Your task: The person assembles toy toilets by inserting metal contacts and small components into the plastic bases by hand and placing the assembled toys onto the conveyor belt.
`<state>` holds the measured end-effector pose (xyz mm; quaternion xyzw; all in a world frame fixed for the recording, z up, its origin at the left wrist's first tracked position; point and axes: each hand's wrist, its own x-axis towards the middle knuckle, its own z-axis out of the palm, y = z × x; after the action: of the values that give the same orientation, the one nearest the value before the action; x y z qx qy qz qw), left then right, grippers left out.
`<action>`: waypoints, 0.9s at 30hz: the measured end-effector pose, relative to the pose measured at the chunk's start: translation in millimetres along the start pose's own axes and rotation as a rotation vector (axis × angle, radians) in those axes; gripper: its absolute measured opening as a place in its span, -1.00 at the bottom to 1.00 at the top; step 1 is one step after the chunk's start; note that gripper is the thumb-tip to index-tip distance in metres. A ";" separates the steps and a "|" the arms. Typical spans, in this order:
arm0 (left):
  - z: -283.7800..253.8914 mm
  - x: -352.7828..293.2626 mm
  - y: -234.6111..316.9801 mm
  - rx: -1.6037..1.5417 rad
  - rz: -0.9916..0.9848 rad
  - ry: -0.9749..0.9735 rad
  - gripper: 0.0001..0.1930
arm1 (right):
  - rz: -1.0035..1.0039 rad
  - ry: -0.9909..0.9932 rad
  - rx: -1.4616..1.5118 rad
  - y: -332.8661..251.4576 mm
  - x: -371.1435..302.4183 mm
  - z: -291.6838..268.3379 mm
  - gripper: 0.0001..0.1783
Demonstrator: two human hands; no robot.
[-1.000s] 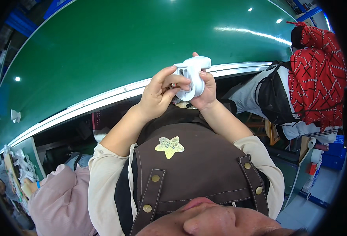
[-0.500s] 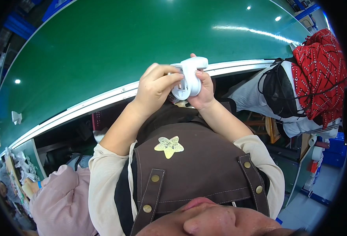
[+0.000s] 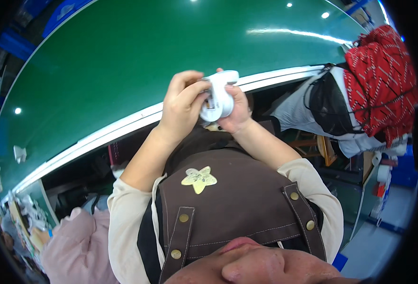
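Note:
My right hand [image 3: 238, 110] is wrapped round a white plastic housing [image 3: 224, 97], a rounded body with a short arm jutting out at its top. An opening on its left side shows some inner parts, too small to name. At that opening my left hand [image 3: 182, 103] has its fingers bent and drawn together against the housing. Whatever lies between those fingertips is hidden. Both hands are held up at the near edge of the green table [image 3: 138, 52].
A small white piece [image 3: 20, 154] stands on the table at far left. On the right is a red patterned cloth [image 3: 377, 90] beside a black mesh bag [image 3: 329, 99]. A co-worker's pink sleeve [image 3: 78, 246] shows at lower left, near a cluttered bench.
Both hands and the housing have shifted slightly left in the picture, as has much of the scene. My left fingers have bent more and moved at the opening.

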<state>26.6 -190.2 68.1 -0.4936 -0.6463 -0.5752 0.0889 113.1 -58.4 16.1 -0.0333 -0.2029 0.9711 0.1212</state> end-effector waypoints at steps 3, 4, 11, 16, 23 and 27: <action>12.5 -6.5 -10.5 0.207 0.143 0.039 -0.65 | -0.002 0.071 0.031 -1.6 2.4 -5.3 -0.39; 18.3 -5.6 -9.3 0.269 0.175 0.015 -0.66 | 0.008 0.066 0.050 -3.0 4.9 -14.1 -0.44; 52.5 -15.1 7.2 0.367 0.164 -0.224 -0.38 | 0.068 0.258 0.083 -20.6 8.0 -37.7 -0.56; 61.1 -22.0 -28.9 0.296 0.103 -0.135 -0.31 | -0.033 0.149 -0.076 -29.3 17.2 -35.6 -0.53; 69.8 -41.9 -42.5 0.279 0.079 0.079 -0.41 | -0.300 0.153 -0.537 -28.9 17.8 -12.8 -0.10; 77.5 -46.5 -46.5 0.284 0.135 0.072 -0.42 | -0.277 0.203 -0.317 -24.4 10.0 -16.1 -0.34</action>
<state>50.3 -143.8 -19.2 -0.4974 -0.6830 -0.4879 0.2191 110.6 -28.0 11.0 -0.1214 -0.3423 0.8927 0.2666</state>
